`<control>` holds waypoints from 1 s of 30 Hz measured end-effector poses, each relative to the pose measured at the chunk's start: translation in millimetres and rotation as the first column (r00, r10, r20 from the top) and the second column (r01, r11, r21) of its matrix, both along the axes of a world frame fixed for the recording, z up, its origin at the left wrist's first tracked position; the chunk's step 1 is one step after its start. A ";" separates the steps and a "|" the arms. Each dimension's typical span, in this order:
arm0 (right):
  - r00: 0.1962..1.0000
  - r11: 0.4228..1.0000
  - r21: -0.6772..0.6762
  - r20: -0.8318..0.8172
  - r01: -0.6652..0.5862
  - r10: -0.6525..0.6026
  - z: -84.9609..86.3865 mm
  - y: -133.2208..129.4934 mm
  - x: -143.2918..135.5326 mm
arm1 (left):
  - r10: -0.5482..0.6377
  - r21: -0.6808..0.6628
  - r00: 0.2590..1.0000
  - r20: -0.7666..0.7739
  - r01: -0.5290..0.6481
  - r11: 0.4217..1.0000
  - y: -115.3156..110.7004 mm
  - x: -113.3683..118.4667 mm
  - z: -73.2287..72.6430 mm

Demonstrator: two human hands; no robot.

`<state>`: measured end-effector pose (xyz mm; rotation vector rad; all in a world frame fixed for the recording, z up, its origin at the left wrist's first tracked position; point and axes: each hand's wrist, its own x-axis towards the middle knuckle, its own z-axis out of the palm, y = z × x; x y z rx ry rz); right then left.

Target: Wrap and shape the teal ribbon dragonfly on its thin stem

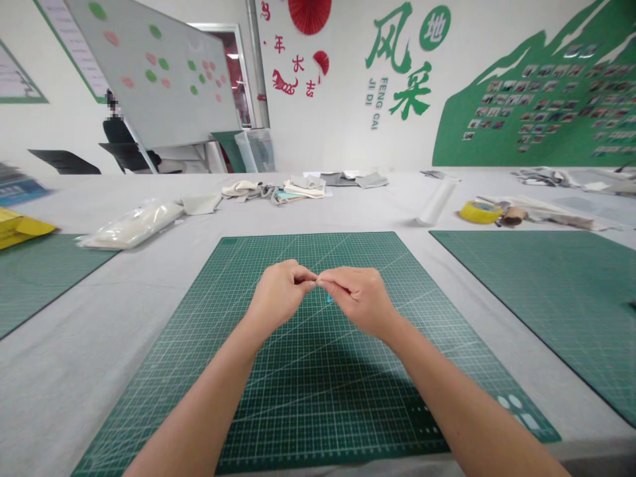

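Observation:
My left hand [282, 289] and my right hand [358, 296] meet fingertip to fingertip above the middle of a green cutting mat [308, 397]. Each is closed in a pinch, thumb against forefinger. Whatever lies between the fingertips is too small or too hidden to name. Just below the right fingers shows a small light-blue piece [330, 299]; I cannot tell whether it lies on the mat or hangs from the fingers.
More cutting mats lie to the right [536, 291] and left [44, 278]. Behind are a clear plastic packet [134, 225], folded cloth pieces [303, 186], a white roll [437, 202] and yellow tape [480, 212]. A person [119, 126] sits behind the whiteboard [163, 73].

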<state>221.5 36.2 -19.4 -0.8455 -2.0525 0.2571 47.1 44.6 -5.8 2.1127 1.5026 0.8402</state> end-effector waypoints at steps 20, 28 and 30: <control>0.986 0.985 -0.150 -0.133 0.080 -0.100 -5.2 19.3 13.4 | -0.230 -0.060 0.973 0.014 0.230 0.971 -0.7 -1.4 1.2; 0.978 0.899 -0.436 -0.198 -0.033 -0.061 -10.4 36.9 22.9 | -0.304 -0.025 0.946 0.112 0.309 0.951 -3.6 -2.8 3.6; 0.968 0.854 -0.511 -0.250 -0.100 -0.037 -13.5 41.2 25.1 | -0.311 -0.017 0.941 0.132 0.316 0.949 -5.0 -3.1 6.2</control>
